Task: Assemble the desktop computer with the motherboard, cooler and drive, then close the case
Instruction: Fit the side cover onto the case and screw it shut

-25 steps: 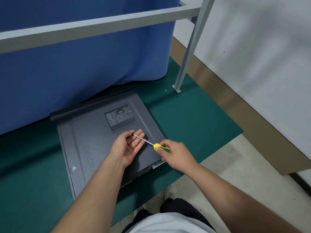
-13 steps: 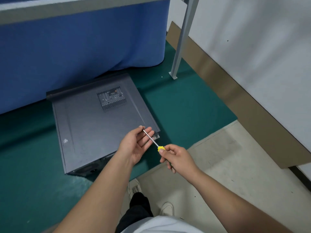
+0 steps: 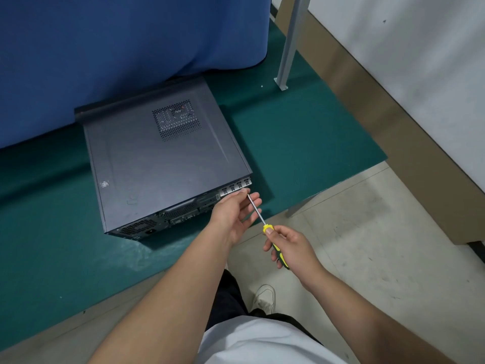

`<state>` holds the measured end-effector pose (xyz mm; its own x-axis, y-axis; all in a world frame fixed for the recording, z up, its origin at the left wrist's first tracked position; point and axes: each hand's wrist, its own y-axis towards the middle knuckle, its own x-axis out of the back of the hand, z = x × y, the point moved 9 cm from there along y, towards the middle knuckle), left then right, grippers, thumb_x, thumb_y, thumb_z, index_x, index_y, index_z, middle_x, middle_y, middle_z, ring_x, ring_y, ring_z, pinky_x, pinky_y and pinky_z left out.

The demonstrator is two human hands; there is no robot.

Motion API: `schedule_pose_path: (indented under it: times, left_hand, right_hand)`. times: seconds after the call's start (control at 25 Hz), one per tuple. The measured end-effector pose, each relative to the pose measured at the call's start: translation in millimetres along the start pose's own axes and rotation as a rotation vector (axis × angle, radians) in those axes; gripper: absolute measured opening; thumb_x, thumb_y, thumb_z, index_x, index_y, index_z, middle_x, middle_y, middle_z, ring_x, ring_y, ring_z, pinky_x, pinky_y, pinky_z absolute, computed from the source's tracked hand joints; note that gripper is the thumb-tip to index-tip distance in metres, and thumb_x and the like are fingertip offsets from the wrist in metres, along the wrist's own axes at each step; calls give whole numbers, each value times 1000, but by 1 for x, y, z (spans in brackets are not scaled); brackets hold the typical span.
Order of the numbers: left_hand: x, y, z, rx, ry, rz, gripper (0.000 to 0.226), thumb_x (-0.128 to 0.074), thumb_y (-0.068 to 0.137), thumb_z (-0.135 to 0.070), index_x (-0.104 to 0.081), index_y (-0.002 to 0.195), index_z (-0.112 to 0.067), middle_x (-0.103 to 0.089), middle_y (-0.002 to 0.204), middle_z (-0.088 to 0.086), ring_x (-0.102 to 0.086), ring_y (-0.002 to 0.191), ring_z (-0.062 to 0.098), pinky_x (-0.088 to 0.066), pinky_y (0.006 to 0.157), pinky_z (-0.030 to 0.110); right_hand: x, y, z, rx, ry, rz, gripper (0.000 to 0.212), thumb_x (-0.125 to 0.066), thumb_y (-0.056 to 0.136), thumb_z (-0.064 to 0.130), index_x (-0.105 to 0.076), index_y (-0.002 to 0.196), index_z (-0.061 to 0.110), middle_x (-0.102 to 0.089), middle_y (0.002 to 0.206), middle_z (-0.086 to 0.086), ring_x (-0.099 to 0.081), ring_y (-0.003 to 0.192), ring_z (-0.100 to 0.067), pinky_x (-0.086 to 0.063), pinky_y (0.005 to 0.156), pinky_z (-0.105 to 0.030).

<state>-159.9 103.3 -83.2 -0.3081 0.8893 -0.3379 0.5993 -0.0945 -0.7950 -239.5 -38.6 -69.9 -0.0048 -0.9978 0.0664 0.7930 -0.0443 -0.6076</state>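
Note:
The dark grey computer case point(image 3: 160, 166) lies flat on the green mat point(image 3: 301, 143) with its side panel on and a mesh vent near the far edge. Its rear face with ports and slot covers faces me. My right hand point(image 3: 291, 245) grips the yellow and black handle of a screwdriver point(image 3: 273, 235). The metal shaft runs up and left across the fingers of my left hand point(image 3: 236, 214), which is held palm up and relaxed just in front of the case's rear right corner. The tip lies by the slot covers.
A blue curtain point(image 3: 118, 48) hangs behind the case. A grey metal post point(image 3: 288, 43) stands bolted on the mat at the far right. Beyond it run a brown baseboard and white wall point(image 3: 420, 61). Beige floor lies below the mat edge, with my shoe point(image 3: 265, 298) on it.
The view has pulled back and down, so the case's rear face now shows. Both hands with the screwdriver moved from above the panel to the rear right corner.

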Motion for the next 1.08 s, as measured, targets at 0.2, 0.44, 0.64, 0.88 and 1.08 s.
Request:
schedule_pose_path:
  times: [0.2,0.44,0.64,0.88,1.08]
  left_hand:
    - [-3,9,-4,26,-33,2,15,-58,104,-20,-68,113,-14,-79,104,4,-77,92,16,-60,81,35]
    - [-8,14,-11,55,-45,33,11,-63,101,-22,-71,106,-15,-79,103,4,-77,88,14,-61,75,32]
    - [-7,15,-13,53,-55,25,12,-64,101,-23,-71,106,-15,-79,104,3,-77,89,14,-61,72,31]
    - [-2,6,-28,-32,163,-15,17,-62,102,-25,-71,104,-11,-79,101,9,-77,86,19,-63,78,34]
    - [-9,-45,-103,-1060,1341,-243,16,-61,95,-23,-70,108,-20,-70,105,-1,-63,100,25,-48,83,34]
  right_hand:
    - [-2,10,4,7,15,-11,20,-62,101,34,-71,105,17,-70,77,-2,-55,60,-14,-45,49,-26]
    - [-5,17,5,24,45,-20,20,-61,101,36,-71,108,19,-70,78,-1,-56,62,-13,-46,50,-26]
    - [-6,21,5,27,59,-12,21,-62,101,38,-72,107,21,-71,80,-2,-56,63,-13,-46,50,-25]
    - [-8,22,6,13,67,-26,21,-62,101,36,-72,106,19,-71,79,-1,-56,62,-12,-45,48,-25]
    - [-13,21,3,-72,195,22,26,-61,101,33,-70,111,11,-72,80,-7,-55,56,-13,-44,46,-25]
